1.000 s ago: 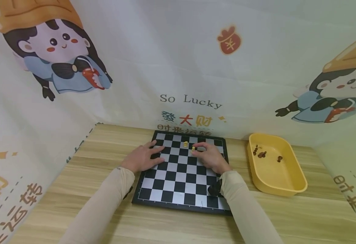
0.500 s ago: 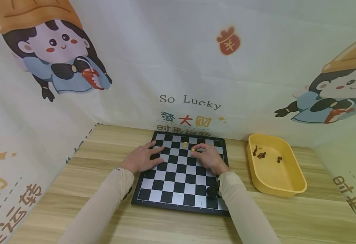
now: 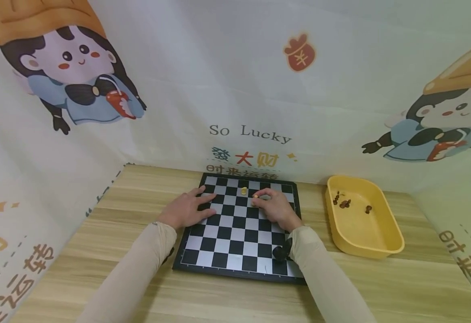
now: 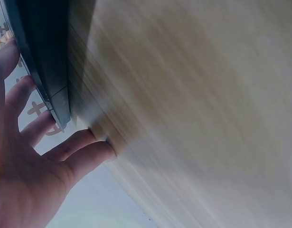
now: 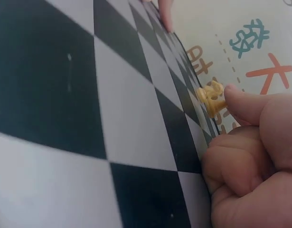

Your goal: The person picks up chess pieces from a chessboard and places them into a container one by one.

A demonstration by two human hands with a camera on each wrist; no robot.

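Observation:
In the head view, a black-and-white chessboard (image 3: 230,233) lies on the table. My right hand (image 3: 276,208) is over its far right part, pinching a small yellow chess piece (image 3: 255,196) between thumb and fingers; only its top shows. Just left of it, a yellow knight (image 3: 244,190) stands on the board. The right wrist view shows the knight (image 5: 211,98) beyond my thumb, while the pinched piece is hidden there. My left hand (image 3: 185,209) rests with spread fingers on the board's left side. In the left wrist view, two fingers of the left hand (image 4: 36,164) reach the table beside the board's edge.
A yellow tray (image 3: 374,229) stands right of the board with several dark brown pieces (image 3: 343,204) in it. A black rounded thing (image 3: 278,254) is at my right wrist, above the board's near right corner. Printed cloth (image 3: 251,89) hangs behind the table.
Less of the pinched yellow chess piece shows between my right fingers than a second ago. Both hands have otherwise stayed nearly in place, and the head view has shifted slightly.

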